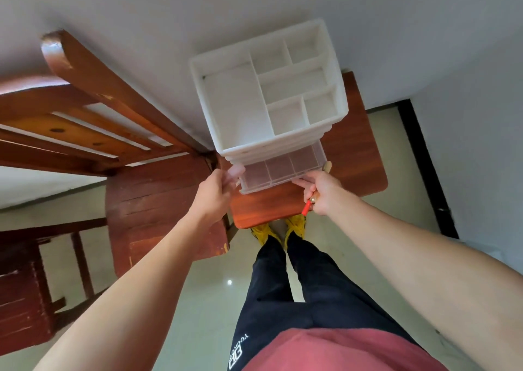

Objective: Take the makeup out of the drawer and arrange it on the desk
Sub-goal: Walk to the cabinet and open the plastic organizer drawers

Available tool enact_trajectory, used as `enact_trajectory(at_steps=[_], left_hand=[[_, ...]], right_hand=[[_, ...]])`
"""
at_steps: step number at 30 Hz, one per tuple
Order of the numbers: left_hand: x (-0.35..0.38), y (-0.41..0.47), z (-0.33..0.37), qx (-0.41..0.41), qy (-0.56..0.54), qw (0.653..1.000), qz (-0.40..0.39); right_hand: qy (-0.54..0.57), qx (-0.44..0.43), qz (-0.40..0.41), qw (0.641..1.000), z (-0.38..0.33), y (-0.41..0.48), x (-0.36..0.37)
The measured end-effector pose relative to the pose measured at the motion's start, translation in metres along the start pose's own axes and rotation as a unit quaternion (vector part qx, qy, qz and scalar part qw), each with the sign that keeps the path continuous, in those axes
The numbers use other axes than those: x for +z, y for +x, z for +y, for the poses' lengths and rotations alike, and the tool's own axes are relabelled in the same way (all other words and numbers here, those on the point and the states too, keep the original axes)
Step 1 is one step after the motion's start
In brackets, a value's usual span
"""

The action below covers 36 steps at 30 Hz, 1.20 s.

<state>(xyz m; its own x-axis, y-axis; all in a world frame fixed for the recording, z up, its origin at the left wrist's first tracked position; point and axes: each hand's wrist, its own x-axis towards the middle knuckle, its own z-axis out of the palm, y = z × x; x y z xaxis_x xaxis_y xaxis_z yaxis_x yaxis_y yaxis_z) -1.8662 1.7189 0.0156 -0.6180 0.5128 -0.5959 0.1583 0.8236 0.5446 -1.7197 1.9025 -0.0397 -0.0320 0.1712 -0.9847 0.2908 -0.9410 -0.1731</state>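
Observation:
A white plastic organizer (pixel 235 107) with several bare top compartments stands on a small reddish-brown desk (pixel 263 206) against the wall. Its clear drawer (pixel 280 170) is pulled out toward me and its compartments look bare. My left hand (pixel 216 192) holds a pale pink item (pixel 236 171) at the drawer's left corner. My right hand (pixel 321 192) grips a bunch of makeup items, among them a red stick (pixel 306 209) with a gold end, and its fingers touch the drawer's right front edge.
A wooden chair (pixel 147 189) stands to the left of the desk, its slatted back toward the wall. Pale tiled floor (pixel 203 300) lies below, with my legs and yellow shoes (pixel 294 228) under the desk's front edge. A dark door frame (pixel 424 167) runs at the right.

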Motion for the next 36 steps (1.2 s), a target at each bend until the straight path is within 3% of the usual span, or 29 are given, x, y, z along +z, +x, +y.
enact_trajectory(at_steps=[14, 18, 21, 23, 25, 29, 32, 36], left_hand=[[-0.026, -0.003, -0.030, -0.056, -0.084, 0.994, 0.050], [-0.029, -0.013, -0.040, -0.073, -0.078, 0.992, 0.063], [-0.031, -0.030, -0.046, -0.087, -0.064, 0.991, 0.083], [-0.032, -0.048, -0.051, -0.100, -0.058, 0.987, 0.108], [-0.032, -0.068, -0.057, -0.115, -0.050, 0.983, 0.136], [-0.029, -0.123, -0.060, -0.152, -0.020, 0.967, 0.204], [-0.017, -0.185, -0.062, -0.185, 0.022, 0.943, 0.275], [-0.003, -0.269, -0.073, -0.241, 0.043, 0.910, 0.334]], right_hand=[[0.044, -0.034, -0.015, 0.998, -0.018, -0.011, 0.066], [-0.044, -0.045, -0.013, 0.998, -0.009, -0.010, 0.065], [-0.237, -0.084, 0.009, 0.968, 0.007, -0.012, 0.057], [-0.390, -0.154, 0.011, 0.908, 0.021, -0.019, 0.052], [-0.522, -0.233, -0.009, 0.820, 0.029, -0.031, 0.053], [-0.747, -0.385, -0.072, 0.537, 0.036, -0.074, 0.067], [-0.804, -0.481, -0.141, 0.320, 0.052, -0.114, 0.079], [-0.800, -0.564, -0.187, 0.082, 0.090, -0.162, 0.101]])
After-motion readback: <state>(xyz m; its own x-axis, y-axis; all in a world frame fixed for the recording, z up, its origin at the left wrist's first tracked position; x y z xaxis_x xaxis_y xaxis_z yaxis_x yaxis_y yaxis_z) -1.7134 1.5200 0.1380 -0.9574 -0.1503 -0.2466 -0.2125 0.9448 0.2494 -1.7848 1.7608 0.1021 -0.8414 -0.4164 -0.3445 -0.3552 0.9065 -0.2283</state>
